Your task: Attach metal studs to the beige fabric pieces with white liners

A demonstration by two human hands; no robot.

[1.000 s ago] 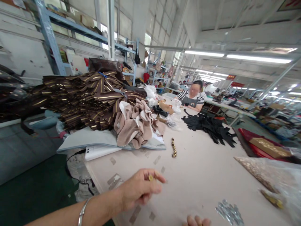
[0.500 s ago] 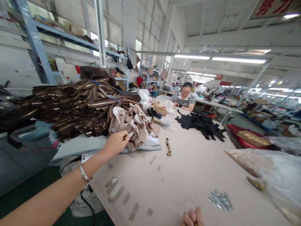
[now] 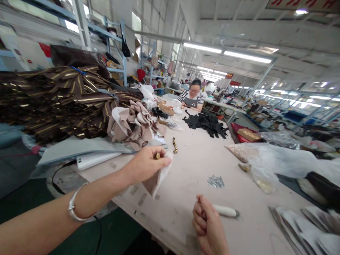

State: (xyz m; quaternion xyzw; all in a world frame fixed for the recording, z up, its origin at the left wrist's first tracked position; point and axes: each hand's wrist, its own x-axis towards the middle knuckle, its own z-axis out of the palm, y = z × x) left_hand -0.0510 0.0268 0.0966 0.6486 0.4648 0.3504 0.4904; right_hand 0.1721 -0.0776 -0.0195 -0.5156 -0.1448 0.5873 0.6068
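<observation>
My left hand [image 3: 148,163] is closed on a beige fabric piece [image 3: 159,177] with a pale underside, pinched between thumb and fingers. A small gold-coloured metal part [image 3: 157,156] shows inside the curled fingers of that hand. Over the near part of the table, my right hand [image 3: 207,223] is closed, and its contents, if any, are hidden. Just beyond it lies a white rod [image 3: 225,211] with a dark tip. Silver metal pieces [image 3: 215,181] lie in a small heap ahead of it. A short row of gold-coloured metal parts [image 3: 174,146] stands past my left hand.
A crumpled beige fabric pile [image 3: 132,124] and a big stack of brown gold-striped strips [image 3: 61,102] fill the left. Black strips [image 3: 205,124] lie farther back, near a seated co-worker [image 3: 192,97]. Plastic bags [image 3: 268,159] and stacked pale pieces [image 3: 300,226] occupy the right.
My left hand has drawn away from the beige pile toward the right with a fabric piece in it. My right hand has come further into view. The view has turned right and down.
</observation>
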